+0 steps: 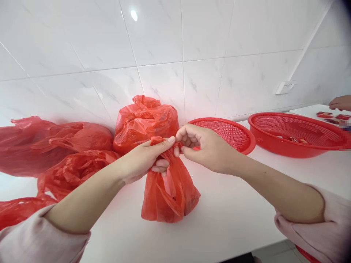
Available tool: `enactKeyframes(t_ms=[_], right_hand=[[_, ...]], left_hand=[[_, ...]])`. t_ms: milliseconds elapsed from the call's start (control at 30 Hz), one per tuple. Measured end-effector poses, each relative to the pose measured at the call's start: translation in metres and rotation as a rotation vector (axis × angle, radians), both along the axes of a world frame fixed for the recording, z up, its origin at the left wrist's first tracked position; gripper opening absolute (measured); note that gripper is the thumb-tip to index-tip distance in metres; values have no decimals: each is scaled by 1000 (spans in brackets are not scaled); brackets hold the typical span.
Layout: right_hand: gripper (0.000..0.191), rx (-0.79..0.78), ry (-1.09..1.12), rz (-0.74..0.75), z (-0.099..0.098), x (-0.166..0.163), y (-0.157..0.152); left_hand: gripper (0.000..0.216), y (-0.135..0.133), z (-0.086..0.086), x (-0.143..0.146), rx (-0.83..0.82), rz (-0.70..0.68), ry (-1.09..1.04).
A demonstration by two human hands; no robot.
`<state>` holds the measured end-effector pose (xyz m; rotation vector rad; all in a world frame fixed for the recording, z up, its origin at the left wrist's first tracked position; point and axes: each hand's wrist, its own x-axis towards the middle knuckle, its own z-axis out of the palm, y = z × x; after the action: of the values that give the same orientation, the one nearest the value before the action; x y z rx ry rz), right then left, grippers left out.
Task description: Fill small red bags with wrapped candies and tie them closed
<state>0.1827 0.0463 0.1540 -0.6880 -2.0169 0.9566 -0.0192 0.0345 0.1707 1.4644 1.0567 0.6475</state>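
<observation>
A small red plastic bag (175, 193) stands on the white table in front of me, its top gathered up. My left hand (149, 155) is closed round the gathered neck, thumb stretched along it. From the other side my right hand (204, 148) pinches a bit of the bag's top, fingers curled in. What is inside the bag does not show through clearly. Just behind my hands sits a fuller, knotted red plastic bag (146, 122).
More red plastic bags (76, 168) lie at the left. Two red baskets, a round one (233, 135) and a larger one (290, 144) with small packets inside, stand at the right by the tiled wall (205, 80). Another person's hand (340, 103) is at the far right near red packets (326, 114).
</observation>
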Motion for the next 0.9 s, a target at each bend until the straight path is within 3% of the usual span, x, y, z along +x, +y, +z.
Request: enactKeyframes(t_ms=[67, 167, 300, 367, 467, 533, 600, 667, 767, 900], right_hand=[[13, 42, -15, -61, 3, 6, -10], [10, 54, -91, -22, 8, 16, -22], [16, -8, 33, -64, -7, 10, -14], [24, -105, 71, -9, -23, 1, -4], [32, -215, 77, 66, -45, -9, 5], [35, -267, 77, 80, -52, -10, 6], [33, -294, 53, 120, -53, -8, 4], [25, -247, 29, 131, -50, -5, 1], [25, -76, -56, -2, -46, 4, -6], [35, -2, -202, -195, -54, 30, -8]], left_hand=[[35, 0, -1, -1, 75, 1, -29], [30, -3, 0, -3, 228, -75, 88], [15, -9, -1, 0, 357, -161, 257], [14, -11, -5, 4, 462, -114, 339], [20, -12, -16, 8, 728, 81, 483], [23, -11, -23, 8, 900, 166, 496], [25, -10, -30, 7, 1002, 167, 442], [27, -11, -34, 5, 1040, 117, 394], [32, -14, -41, 0, 1000, 53, 432], [31, -25, -54, -19, 915, 132, 527]])
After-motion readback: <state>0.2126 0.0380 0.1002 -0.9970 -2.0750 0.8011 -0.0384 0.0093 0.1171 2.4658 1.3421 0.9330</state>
